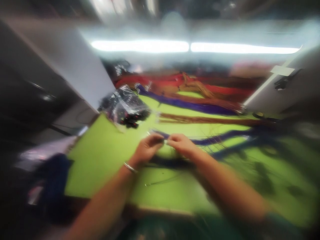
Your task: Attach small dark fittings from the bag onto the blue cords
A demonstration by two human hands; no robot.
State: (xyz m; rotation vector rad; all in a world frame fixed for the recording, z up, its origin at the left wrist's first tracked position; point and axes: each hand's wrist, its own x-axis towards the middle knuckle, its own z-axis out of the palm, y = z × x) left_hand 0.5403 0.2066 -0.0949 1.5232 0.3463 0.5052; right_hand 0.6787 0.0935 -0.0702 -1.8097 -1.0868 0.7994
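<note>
My left hand point(149, 147), with a bracelet at its wrist, is closed in a pinch near the middle of the table. Close on its right, my right hand point(182, 144) pinches too, fingertips almost touching the left ones. A small white piece point(165, 142) shows between the fingertips, at those of my right hand; blur hides its kind. What my left fingers grip is hidden. Behind and right of the hands lies a bundle of blue-purple wires point(212, 138). A dark blue wire bundle point(172, 163) passes just below them. Nearer the front, a single thin wire point(160, 182) lies loose.
The table top point(92, 160) is yellow-green. A clear plastic bag of black parts point(127, 106) sits back left. Brown wires point(200, 119), purple wires point(195, 104) and red wires point(160, 80) stretch across the back. Pale side panels point(82, 66) flank the table beneath a lit tube point(140, 45).
</note>
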